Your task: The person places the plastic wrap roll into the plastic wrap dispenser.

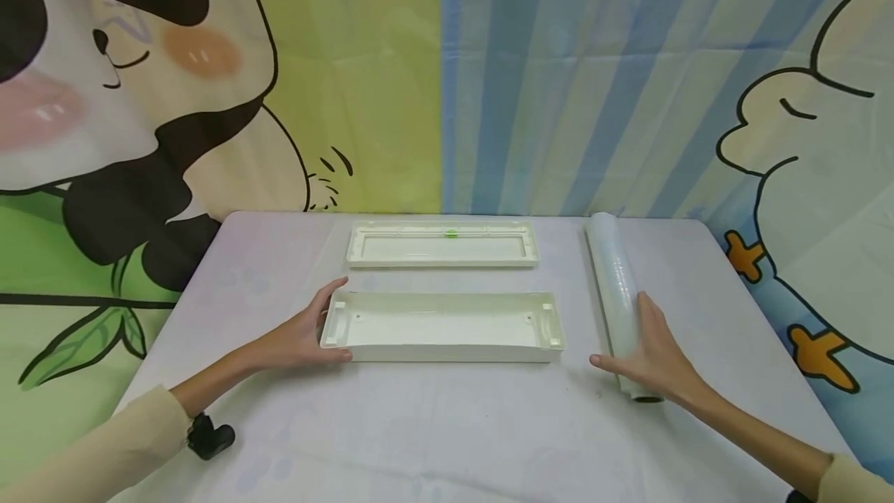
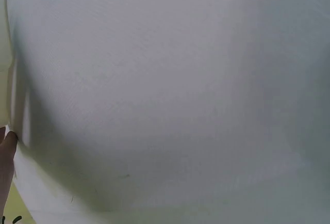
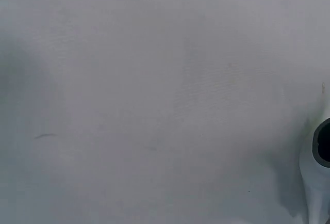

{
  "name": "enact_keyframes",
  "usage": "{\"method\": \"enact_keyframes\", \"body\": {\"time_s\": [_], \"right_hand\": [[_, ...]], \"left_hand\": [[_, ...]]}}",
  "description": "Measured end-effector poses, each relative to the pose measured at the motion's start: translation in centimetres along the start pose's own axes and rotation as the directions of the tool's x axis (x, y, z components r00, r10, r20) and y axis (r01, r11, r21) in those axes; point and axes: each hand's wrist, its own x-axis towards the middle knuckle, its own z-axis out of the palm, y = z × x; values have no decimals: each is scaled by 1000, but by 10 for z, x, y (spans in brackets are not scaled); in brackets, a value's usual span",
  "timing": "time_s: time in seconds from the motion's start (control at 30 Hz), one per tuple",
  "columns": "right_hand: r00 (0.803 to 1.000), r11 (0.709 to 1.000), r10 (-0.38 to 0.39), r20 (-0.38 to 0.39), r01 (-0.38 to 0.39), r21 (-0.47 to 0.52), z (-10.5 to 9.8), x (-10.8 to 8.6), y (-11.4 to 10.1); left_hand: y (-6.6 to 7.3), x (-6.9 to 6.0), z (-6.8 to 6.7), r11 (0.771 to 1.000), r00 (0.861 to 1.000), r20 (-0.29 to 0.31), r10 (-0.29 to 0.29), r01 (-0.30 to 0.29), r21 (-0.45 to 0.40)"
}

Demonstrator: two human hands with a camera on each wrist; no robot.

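Note:
A long white plastic box [image 1: 447,353], hollow side up, lies on the table in the head view. My left hand [image 1: 302,338] holds its left end, thumb along the front and fingers at the back corner. To the right lies a roll of clear plastic film [image 1: 616,286], pointing away from me. Over its near part is my right hand [image 1: 660,359], thumb and fingers spread apart across it; whether it touches firmly is unclear. The left wrist view catches the thumb [image 2: 7,154] at the box's edge. The roll's hollow end [image 3: 308,164] shows in the right wrist view.
Behind the box lies a matching shallow white lid [image 1: 447,261] with a small green piece [image 1: 451,234] on its back edge. A white cloth covers the table [image 1: 433,425]. A cartoon-printed curtain [image 1: 377,76] rises behind the table and at its sides.

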Motion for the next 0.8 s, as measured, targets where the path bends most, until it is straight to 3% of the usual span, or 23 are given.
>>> {"method": "enact_keyframes", "body": {"time_s": [0.27,0.57,0.8], "right_hand": [[1000,1000,0,-28,0,17,7,-13,5],[995,995,103,-19,-103,1,11,-26,3],[996,995,88,-29,-87,48,14,-29,8]], "left_hand": [[-4,2,2,1000,1000,-3,9,-9,7],[-6,5,-1,998,1000,-12,12,-11,58],[-8,4,1,999,1000,-6,10,-10,43]]}}
